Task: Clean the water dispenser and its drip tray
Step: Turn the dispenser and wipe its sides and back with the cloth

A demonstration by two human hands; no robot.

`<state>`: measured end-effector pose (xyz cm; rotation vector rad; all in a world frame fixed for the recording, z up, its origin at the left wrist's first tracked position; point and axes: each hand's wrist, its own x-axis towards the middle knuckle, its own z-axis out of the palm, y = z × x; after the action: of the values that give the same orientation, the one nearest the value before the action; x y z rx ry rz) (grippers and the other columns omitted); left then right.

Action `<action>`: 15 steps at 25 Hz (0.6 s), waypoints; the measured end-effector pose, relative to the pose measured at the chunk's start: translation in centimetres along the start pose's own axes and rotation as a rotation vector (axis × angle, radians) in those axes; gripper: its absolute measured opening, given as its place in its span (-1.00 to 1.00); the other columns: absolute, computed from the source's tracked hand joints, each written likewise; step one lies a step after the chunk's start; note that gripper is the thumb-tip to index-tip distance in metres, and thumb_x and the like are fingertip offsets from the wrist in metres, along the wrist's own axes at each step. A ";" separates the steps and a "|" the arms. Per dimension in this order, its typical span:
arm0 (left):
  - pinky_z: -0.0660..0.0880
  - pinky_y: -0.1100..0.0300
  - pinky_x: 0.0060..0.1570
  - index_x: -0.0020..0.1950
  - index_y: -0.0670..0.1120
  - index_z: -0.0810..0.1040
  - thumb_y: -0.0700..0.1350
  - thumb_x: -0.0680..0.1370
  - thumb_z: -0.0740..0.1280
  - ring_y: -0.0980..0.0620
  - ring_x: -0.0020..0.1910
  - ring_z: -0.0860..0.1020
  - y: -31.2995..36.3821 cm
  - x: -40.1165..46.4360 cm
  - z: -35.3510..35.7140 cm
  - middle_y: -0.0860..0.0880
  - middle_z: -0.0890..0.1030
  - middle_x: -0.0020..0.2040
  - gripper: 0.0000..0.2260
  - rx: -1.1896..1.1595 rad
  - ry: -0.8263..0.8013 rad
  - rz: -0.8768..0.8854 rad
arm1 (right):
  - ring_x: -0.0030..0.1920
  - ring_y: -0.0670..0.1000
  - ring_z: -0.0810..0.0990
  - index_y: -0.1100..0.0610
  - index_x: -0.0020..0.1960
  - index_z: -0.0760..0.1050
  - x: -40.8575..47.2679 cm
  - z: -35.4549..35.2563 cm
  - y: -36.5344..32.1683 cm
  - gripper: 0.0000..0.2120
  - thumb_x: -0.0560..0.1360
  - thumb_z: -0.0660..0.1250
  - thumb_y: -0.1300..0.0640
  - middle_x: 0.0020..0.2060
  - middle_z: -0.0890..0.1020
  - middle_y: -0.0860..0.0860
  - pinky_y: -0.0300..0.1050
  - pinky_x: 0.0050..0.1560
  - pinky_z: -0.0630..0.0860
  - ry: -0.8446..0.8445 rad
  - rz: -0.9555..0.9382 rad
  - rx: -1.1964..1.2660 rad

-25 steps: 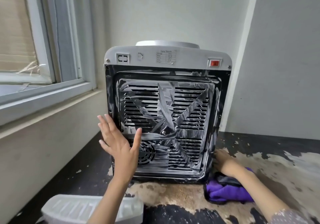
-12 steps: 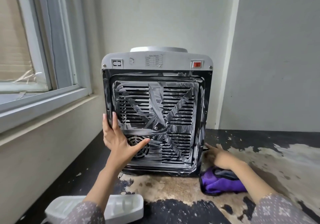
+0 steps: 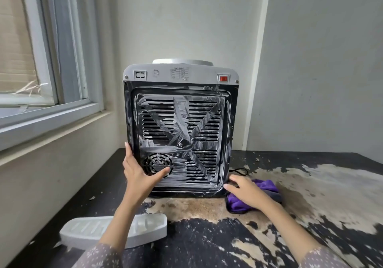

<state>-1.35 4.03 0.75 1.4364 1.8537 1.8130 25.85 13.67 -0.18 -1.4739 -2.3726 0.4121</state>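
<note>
The water dispenser (image 3: pixel 180 110) stands on the worn black table with its back toward me, a black vented panel smeared with white streaks. My left hand (image 3: pixel 138 172) holds its lower left edge, fingers up the side and thumb across the round fan grille. My right hand (image 3: pixel 246 189) lies with straight fingers on a purple cloth (image 3: pixel 267 187) at the dispenser's lower right corner, fingertips near the base. The white drip tray (image 3: pixel 145 228) lies on the table in front, partly hidden by my left forearm.
A window and its sill (image 3: pixel 51 118) run along the left wall. The dispenser's black cord (image 3: pixel 240 171) curls on the table behind the cloth. The table's peeling surface (image 3: pixel 310 195) stretches to the right, and a wall corner stands close behind the dispenser.
My left hand went from open in front of the panel to holding the dispenser's lower left edge. My right hand shifted from the dispenser's base onto the cloth. The view pulled back.
</note>
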 end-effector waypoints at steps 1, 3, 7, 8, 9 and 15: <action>-0.02 -0.06 0.46 0.52 0.07 -0.29 0.37 0.07 0.39 0.03 0.49 -0.03 0.1 -0.1 -0.1 -0.06 -0.03 0.52 0.24 0.002 -0.004 0.005 | 0.08 0.09 0.58 0.17 0.15 0.48 0.0 -0.1 0.0 -0.66 0.59 0.18 -0.08 0.06 0.61 0.07 0.00 0.13 0.45 0.023 -0.006 0.016; -0.02 0.00 0.44 0.51 0.11 -0.30 0.32 0.11 0.44 0.07 0.49 -0.03 0.3 -0.6 -0.2 -0.04 -0.04 0.52 0.22 0.000 -0.029 0.023 | -0.21 -0.01 0.53 0.11 -0.16 0.41 0.1 0.0 0.0 -0.70 0.60 0.15 -0.09 -0.26 0.53 -0.02 -0.07 -0.15 0.45 0.097 -0.007 0.005; -0.03 0.18 0.36 0.51 0.13 -0.30 0.19 0.18 0.48 0.16 0.48 -0.03 0.6 -1.6 -0.3 0.00 -0.06 0.53 0.17 -0.011 -0.084 0.056 | -0.28 -0.03 0.48 0.09 -0.20 0.31 0.0 0.8 1.0 -0.70 0.61 0.14 -0.08 -0.33 0.45 -0.07 -0.15 -0.34 0.33 0.257 0.003 -0.055; -0.02 0.20 0.36 0.51 0.13 -0.30 0.19 0.18 0.48 0.21 0.46 -0.03 0.6 -1.8 -0.3 0.02 -0.07 0.53 0.17 -0.014 -0.093 0.063 | -0.28 -0.03 0.48 0.09 -0.21 0.30 0.0 0.9 1.4 -0.71 0.60 0.16 -0.06 -0.33 0.45 -0.07 -0.18 -0.35 0.32 0.274 -0.007 -0.020; -0.02 0.20 0.36 0.51 0.13 -0.29 0.20 0.18 0.48 0.25 0.43 -0.03 0.6 -1.9 -0.3 0.03 -0.07 0.53 0.17 -0.014 -0.100 0.067 | -0.31 -0.05 0.46 0.07 -0.22 0.28 0.0 1.0 1.7 -0.71 0.60 0.17 -0.06 -0.34 0.44 -0.07 -0.20 -0.37 0.30 0.276 -0.012 0.018; 0.00 0.21 0.35 0.50 0.14 -0.30 0.23 0.16 0.49 0.28 0.38 0.00 0.6 -1.8 -0.3 0.05 -0.07 0.53 0.19 0.003 -0.142 0.061 | -0.35 -0.11 0.37 0.01 -0.27 0.23 1.3 1.2 2.3 -0.67 0.56 0.21 -0.11 -0.31 0.38 -0.08 -0.15 -0.31 0.35 0.256 -0.023 0.031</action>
<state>-0.35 2.41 0.49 1.5950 1.7633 1.6862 26.69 15.74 -2.08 -1.3932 -2.1698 0.2376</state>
